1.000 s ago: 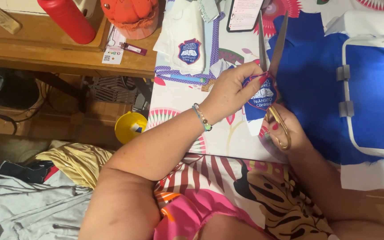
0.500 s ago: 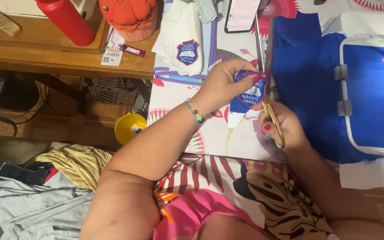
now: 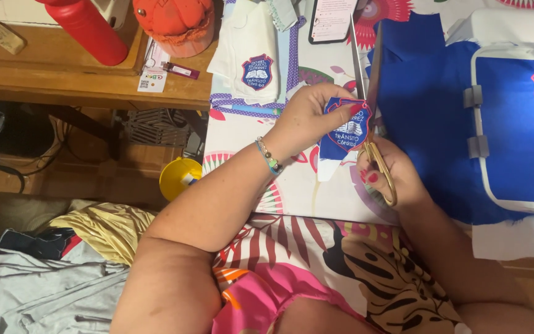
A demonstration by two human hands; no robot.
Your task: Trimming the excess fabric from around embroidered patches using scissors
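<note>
The patch (image 3: 347, 127), a blue embroidered shield with a red border, sits just right of the frame's centre, held above the patterned tablecloth (image 3: 292, 192). A strip of white backing hangs from its lower edge. It looks light and thin, stiffened by the stitching yet still bendable, so it would likely flop if held by one corner; a pinch near the edge being trimmed, clear of the blades, seems the safest hold.

The left hand (image 3: 307, 117) is closed on the patch's upper left side, thumb and fingers pinching it. The right hand (image 3: 394, 176) grips gold-handled scissors (image 3: 372, 99), fingers through the loops, the long blades parted and pointing toward the top of the frame, beside the patch's right edge.

To the right lies blue cloth (image 3: 428, 124), with a white hoop (image 3: 483, 124) framing another emblem at the right edge. In the upper middle lie a white cloth (image 3: 245, 46) bearing a similar patch and a phone (image 3: 332, 18). At upper left a wooden table (image 3: 63, 74) carries a red bottle (image 3: 88, 28).
</note>
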